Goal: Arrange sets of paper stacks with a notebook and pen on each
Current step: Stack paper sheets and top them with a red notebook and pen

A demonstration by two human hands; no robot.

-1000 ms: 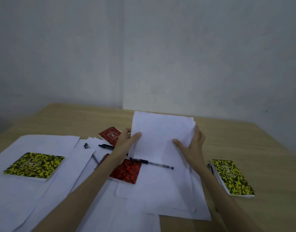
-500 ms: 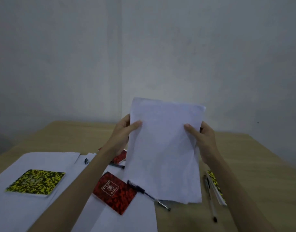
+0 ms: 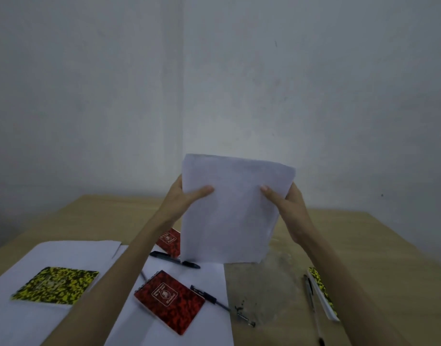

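Paper stack (image 3: 233, 213) now lifted higher, off the table (image 3: 364, 245).

Two bare forearms are showing from the bottom edge of the head view, with no sleeves, and neither wrist is wearing a watch, band or glove. The left hand (image 3: 183, 198) is showing its thumb with a short, unpainted nail. The right hand (image 3: 288, 208) is likewise showing a short, plain thumbnail. No rings are showing on the fingers that are in sight.
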